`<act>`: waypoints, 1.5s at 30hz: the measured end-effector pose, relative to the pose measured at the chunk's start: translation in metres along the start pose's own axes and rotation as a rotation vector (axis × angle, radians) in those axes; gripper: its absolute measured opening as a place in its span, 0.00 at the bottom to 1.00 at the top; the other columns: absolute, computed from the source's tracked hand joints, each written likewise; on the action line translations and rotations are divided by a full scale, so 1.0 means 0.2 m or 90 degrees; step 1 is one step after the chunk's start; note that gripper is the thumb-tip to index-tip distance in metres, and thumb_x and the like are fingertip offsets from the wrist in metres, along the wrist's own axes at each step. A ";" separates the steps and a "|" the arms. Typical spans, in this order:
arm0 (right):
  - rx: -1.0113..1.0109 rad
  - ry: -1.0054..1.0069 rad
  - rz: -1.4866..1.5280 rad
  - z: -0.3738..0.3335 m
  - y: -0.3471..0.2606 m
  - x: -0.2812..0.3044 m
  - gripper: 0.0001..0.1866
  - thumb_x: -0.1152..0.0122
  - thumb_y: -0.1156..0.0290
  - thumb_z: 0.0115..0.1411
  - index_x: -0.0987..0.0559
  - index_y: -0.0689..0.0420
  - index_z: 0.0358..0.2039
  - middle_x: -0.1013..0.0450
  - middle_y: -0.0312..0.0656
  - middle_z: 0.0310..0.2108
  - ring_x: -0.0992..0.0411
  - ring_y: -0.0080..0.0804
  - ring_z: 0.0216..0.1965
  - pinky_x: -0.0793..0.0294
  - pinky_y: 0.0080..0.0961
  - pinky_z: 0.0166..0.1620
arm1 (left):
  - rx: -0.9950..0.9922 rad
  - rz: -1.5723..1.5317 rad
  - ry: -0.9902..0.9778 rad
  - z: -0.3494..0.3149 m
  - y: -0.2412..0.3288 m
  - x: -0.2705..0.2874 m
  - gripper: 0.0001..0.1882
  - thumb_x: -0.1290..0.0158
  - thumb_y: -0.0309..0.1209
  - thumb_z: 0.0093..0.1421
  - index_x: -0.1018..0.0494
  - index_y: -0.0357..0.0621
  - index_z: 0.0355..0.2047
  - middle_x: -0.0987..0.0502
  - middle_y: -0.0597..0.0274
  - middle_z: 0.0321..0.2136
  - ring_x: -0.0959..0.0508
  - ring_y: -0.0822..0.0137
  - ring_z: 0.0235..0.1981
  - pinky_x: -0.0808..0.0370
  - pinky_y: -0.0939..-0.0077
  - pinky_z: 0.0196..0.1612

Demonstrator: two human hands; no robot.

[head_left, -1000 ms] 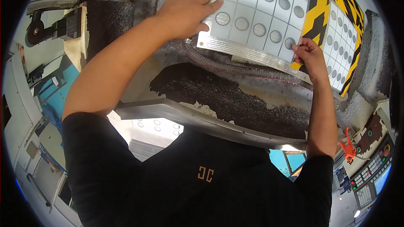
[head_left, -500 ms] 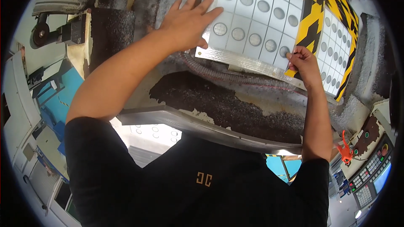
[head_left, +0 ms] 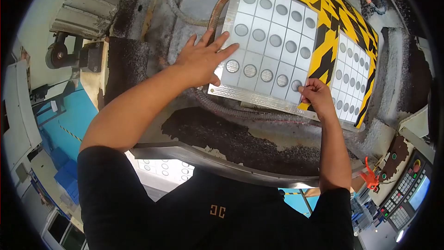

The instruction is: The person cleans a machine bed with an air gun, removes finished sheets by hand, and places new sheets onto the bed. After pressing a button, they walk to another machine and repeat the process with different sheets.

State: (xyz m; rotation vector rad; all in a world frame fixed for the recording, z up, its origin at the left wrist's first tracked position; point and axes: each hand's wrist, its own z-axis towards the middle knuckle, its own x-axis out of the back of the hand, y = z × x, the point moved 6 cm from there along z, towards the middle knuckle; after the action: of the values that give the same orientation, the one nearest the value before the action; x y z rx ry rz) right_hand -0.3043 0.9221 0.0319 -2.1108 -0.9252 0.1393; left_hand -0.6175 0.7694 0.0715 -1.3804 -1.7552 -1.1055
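Note:
A pale plate marked off in squares [head_left: 255,56], with a grey round disc in each square, lies in front of me. Spread fingers of my left hand [head_left: 198,62] rest at its left edge, the hand open with nothing in it. At the plate's lower right corner, thumb and fingertips of my right hand [head_left: 318,96] are pinched together against the edge of the corner disc [head_left: 297,85]. Whatever sits between those fingertips is too small to make out. Yellow and black striped tape [head_left: 322,60] borders the plate on its right and far sides.
A second gridded plate with discs [head_left: 350,78] lies to the right, framed by the tape. Ribbed hoses [head_left: 240,112] run along the near side. A metal rim [head_left: 222,163] curves before my body. A control panel [head_left: 404,194] and an orange-red nozzle [head_left: 369,176] stand at the right.
My view has shifted, so plates and hands sit lower in the picture. Relative to the plate, both hands keep nearly the same places, the left spread and the right pinched at the corner disc.

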 end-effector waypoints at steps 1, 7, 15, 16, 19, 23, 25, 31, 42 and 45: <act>0.000 0.001 -0.002 0.00 0.00 0.00 0.07 0.33 0.75 0.58 0.23 0.59 0.35 0.27 0.32 0.23 0.31 0.16 0.21 0.29 0.13 0.27 | 0.000 0.001 0.001 0.00 0.00 0.00 0.55 0.30 0.43 0.45 0.49 0.66 0.70 0.54 0.60 0.72 0.57 0.48 0.72 0.51 0.43 0.68; -0.004 0.001 -0.007 0.00 -0.02 -0.01 0.07 0.33 0.75 0.58 0.23 0.59 0.35 0.26 0.32 0.23 0.30 0.16 0.22 0.28 0.13 0.28 | 0.001 -0.012 -0.003 0.01 0.00 0.00 0.54 0.30 0.42 0.44 0.49 0.66 0.69 0.54 0.61 0.72 0.58 0.48 0.73 0.51 0.43 0.68; -0.008 0.003 -0.003 0.00 -0.01 0.00 0.06 0.33 0.75 0.58 0.23 0.58 0.35 0.27 0.32 0.23 0.30 0.16 0.21 0.29 0.13 0.27 | -0.006 -0.018 -0.001 0.01 -0.01 0.00 0.54 0.31 0.42 0.45 0.49 0.66 0.69 0.55 0.61 0.72 0.56 0.49 0.72 0.51 0.43 0.69; -0.008 -0.001 0.004 0.00 0.00 0.00 0.06 0.33 0.75 0.58 0.23 0.58 0.35 0.26 0.32 0.23 0.30 0.16 0.21 0.29 0.13 0.27 | -0.006 -0.018 -0.001 0.01 -0.01 0.00 0.54 0.31 0.42 0.45 0.49 0.66 0.69 0.55 0.61 0.72 0.56 0.49 0.72 0.51 0.43 0.69; -0.006 -0.002 0.001 0.01 -0.01 -0.01 0.06 0.33 0.75 0.58 0.23 0.58 0.35 0.26 0.32 0.23 0.30 0.16 0.21 0.29 0.13 0.27 | -0.001 -0.014 -0.007 0.01 -0.02 -0.01 0.54 0.31 0.41 0.45 0.49 0.65 0.69 0.55 0.62 0.72 0.56 0.48 0.72 0.51 0.43 0.69; -0.008 -0.002 -0.002 0.01 0.00 -0.01 0.06 0.33 0.75 0.58 0.22 0.58 0.35 0.26 0.32 0.23 0.30 0.16 0.21 0.28 0.13 0.27 | -0.003 -0.017 -0.011 0.01 -0.01 -0.01 0.53 0.31 0.41 0.45 0.48 0.64 0.69 0.55 0.62 0.72 0.54 0.49 0.72 0.51 0.43 0.69; -0.013 0.008 -0.012 -0.01 0.00 -0.01 0.07 0.33 0.75 0.58 0.23 0.58 0.35 0.26 0.32 0.23 0.30 0.16 0.21 0.28 0.13 0.27 | 0.001 -0.018 -0.020 0.01 0.00 -0.01 0.53 0.31 0.41 0.45 0.48 0.64 0.69 0.55 0.62 0.72 0.53 0.50 0.72 0.51 0.44 0.69; -0.011 0.039 -0.039 -0.02 -0.03 0.04 0.11 0.32 0.72 0.57 0.25 0.58 0.39 0.27 0.33 0.23 0.29 0.17 0.22 0.29 0.14 0.27 | -0.013 -0.022 -0.041 0.03 0.03 -0.03 0.53 0.31 0.40 0.46 0.48 0.64 0.70 0.55 0.62 0.72 0.50 0.53 0.71 0.49 0.43 0.68; 0.256 0.169 -0.579 -0.04 -0.11 -0.01 0.44 0.27 0.51 0.51 0.34 0.54 0.64 0.23 0.48 0.30 0.23 0.39 0.32 0.25 0.30 0.38 | 0.011 0.040 0.021 0.03 0.00 -0.07 0.53 0.32 0.35 0.46 0.49 0.76 0.69 0.56 0.74 0.72 0.48 0.62 0.71 0.50 0.50 0.71; 0.233 0.169 -0.591 -0.05 -0.10 -0.02 0.44 0.27 0.51 0.51 0.34 0.54 0.65 0.23 0.47 0.29 0.23 0.37 0.31 0.26 0.30 0.38 | 0.012 0.068 0.030 0.02 0.00 -0.07 0.55 0.31 0.35 0.45 0.50 0.76 0.69 0.56 0.76 0.72 0.48 0.63 0.71 0.50 0.52 0.71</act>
State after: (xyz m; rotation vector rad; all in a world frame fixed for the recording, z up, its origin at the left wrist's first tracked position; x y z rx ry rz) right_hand -0.3144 0.9211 0.0517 -1.1760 -1.4777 -0.4073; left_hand -0.6131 0.7674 0.0573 -1.4088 -1.6351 -1.0535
